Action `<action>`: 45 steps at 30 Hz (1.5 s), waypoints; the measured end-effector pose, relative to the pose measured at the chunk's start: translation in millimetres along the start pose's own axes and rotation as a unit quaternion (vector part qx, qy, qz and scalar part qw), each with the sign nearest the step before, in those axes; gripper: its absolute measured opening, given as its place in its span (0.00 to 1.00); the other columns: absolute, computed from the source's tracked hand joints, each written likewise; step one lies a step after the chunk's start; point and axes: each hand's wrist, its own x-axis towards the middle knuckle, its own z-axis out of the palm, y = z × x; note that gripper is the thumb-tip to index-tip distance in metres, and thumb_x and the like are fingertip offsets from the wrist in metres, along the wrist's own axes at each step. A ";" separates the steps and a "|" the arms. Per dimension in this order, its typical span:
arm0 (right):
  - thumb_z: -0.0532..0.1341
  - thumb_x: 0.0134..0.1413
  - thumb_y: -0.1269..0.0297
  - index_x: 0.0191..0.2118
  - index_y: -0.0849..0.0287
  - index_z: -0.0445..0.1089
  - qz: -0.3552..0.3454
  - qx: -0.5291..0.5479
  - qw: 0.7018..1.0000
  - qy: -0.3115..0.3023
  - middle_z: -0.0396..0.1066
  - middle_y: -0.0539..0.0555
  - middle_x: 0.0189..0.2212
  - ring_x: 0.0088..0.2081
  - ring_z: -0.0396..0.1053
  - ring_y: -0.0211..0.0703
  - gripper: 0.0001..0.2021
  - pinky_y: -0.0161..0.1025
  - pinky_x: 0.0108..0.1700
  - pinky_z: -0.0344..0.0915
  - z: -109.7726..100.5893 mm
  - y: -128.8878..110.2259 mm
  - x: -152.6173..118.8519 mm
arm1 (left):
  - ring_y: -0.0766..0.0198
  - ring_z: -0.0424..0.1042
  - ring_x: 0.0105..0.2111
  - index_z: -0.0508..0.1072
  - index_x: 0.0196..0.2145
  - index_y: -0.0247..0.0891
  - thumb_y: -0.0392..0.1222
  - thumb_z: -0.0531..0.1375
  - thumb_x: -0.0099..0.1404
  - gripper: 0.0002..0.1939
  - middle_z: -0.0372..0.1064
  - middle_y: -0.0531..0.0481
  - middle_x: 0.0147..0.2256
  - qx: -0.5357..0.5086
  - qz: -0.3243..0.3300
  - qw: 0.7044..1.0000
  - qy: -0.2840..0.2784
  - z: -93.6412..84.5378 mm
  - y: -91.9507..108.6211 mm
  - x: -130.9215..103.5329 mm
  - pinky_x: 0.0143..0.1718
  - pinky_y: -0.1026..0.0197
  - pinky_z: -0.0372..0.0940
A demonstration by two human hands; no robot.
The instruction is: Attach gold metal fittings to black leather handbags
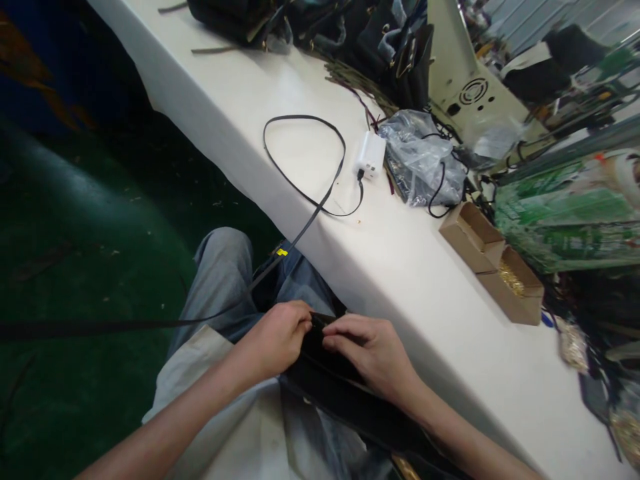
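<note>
A black bag (345, 393) of leather-like material lies across the lap, its mouth facing up. My left hand (285, 337) is closed on the bag's far edge, thumb and fingers pressed together. Just to the right, my right hand (375, 350) reaches over the opening with thumb and forefinger pinched. What sits between those fingertips is too small and dark to make out. The inside of the bag is mostly in shadow, and part of it is hidden by the right hand and forearm.
A white table (400, 267) runs diagonally alongside. On it are a white plug-like block (371, 155) with a looping black cable (305, 117), clear plastic bags (425, 157), and cardboard boxes (515, 283), one holding gold-coloured hardware. Black bags (350, 30) and a cream machine (480, 87) stand at the back.
</note>
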 end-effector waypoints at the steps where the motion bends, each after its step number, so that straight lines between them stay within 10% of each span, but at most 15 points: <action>1: 0.67 0.66 0.67 0.40 0.52 0.86 -0.015 -0.001 1.000 -0.001 0.84 0.50 0.36 0.37 0.81 0.43 0.07 0.37 0.43 0.72 2.4 2.0 1.4 | 0.55 0.79 0.46 0.80 0.34 0.40 0.33 0.55 0.74 0.15 0.81 0.45 0.43 -0.003 0.002 1.000 0.006 0.3 -0.3 -1.0 0.50 0.58 0.68; 22: 0.61 0.72 0.73 0.43 0.53 0.82 -0.151 -0.148 0.974 0.083 0.72 0.56 0.43 0.43 0.75 0.45 0.11 0.39 0.44 0.72 24.2 9.8 -1.9 | 0.56 0.79 0.43 0.81 0.34 0.40 0.33 0.56 0.74 0.14 0.80 0.45 0.40 -0.039 0.025 0.998 0.048 13.7 -3.2 -4.0 0.47 0.60 0.70; 34: 0.66 0.70 0.73 0.42 0.52 0.82 -0.169 -0.132 0.975 0.051 0.83 0.53 0.45 0.45 0.83 0.44 0.09 0.38 0.49 0.78 16.6 14.1 5.8 | 0.58 0.81 0.45 0.82 0.32 0.38 0.29 0.57 0.72 0.16 0.82 0.46 0.43 -0.060 0.052 0.995 0.066 16.9 -7.8 -8.3 0.48 0.60 0.71; 45: 0.64 0.71 0.73 0.46 0.52 0.78 -0.191 -0.161 0.968 0.036 0.81 0.52 0.44 0.44 0.82 0.43 0.08 0.36 0.48 0.77 15.8 10.4 5.3 | 0.54 0.82 0.40 0.83 0.35 0.39 0.31 0.57 0.73 0.15 0.81 0.43 0.40 0.074 -0.021 0.993 0.090 21.4 11.9 -24.9 0.45 0.56 0.74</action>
